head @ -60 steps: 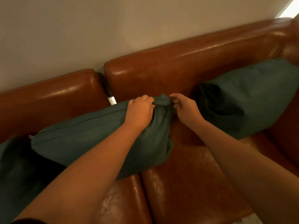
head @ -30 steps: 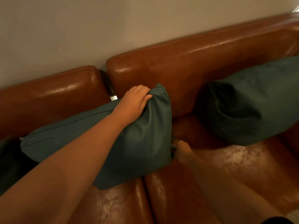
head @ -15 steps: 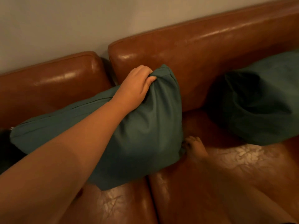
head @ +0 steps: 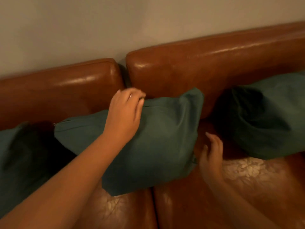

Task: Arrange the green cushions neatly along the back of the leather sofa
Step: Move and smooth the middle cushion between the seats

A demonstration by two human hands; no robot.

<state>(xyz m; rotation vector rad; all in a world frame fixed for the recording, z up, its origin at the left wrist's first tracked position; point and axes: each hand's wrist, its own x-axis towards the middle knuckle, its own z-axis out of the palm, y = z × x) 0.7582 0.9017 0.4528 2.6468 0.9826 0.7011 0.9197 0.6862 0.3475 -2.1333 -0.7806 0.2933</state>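
I see my left hand has slid from the middle cushion's corner to its top seam, fingers curled over it but blurred, so I cannot tell if it grips. My right hand has let go, relaxed beside the lower corner. The cushion now leans on the sofa back, nearly placed. No writing shows.

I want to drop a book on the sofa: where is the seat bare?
Bare seat lies between the middle cushion and the right cushion, though the right hand hovers there. The left end is crowded with overlapping cushions.
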